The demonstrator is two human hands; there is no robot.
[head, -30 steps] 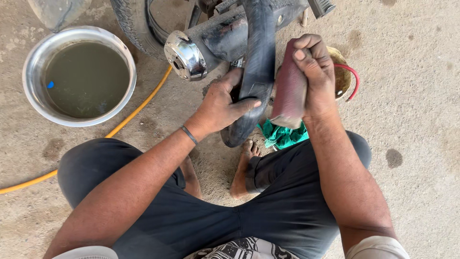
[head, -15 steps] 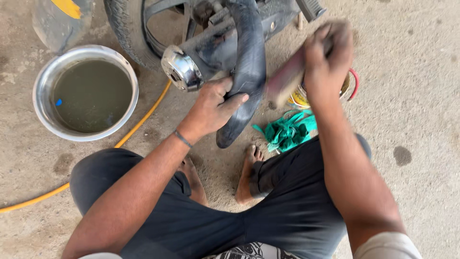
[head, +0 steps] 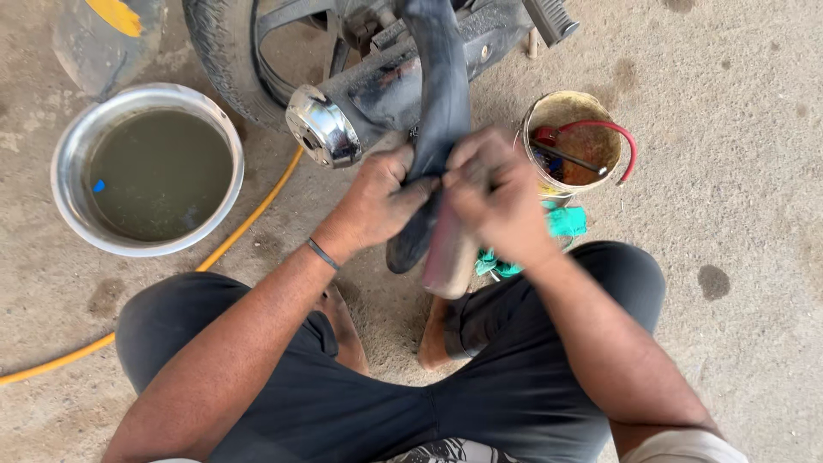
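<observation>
A black rubber inner tube [head: 439, 103] hangs down from the wheel area to just above my knees. My left hand [head: 377, 195] grips the tube from its left side, near its lower bend. My right hand [head: 493, 193] is closed on a dark red, blurred cylindrical tool [head: 447, 253] and presses it against the tube beside my left hand. Both hands touch at the tube. I sit on the concrete floor with my knees apart.
A steel bowl [head: 64, 184] of murky water stands at the left. A yellow hose [head: 240, 231] runs across the floor. A motorcycle tyre [head: 219, 60] and chrome exhaust tip [head: 319, 127] are ahead. A small bucket [head: 566, 107] of tools and a green cloth [head: 561, 225] lie at the right.
My right hand has come down and left from above the bucket, bringing the red tool against the tube next to my left hand. My view has tilted up slightly.
</observation>
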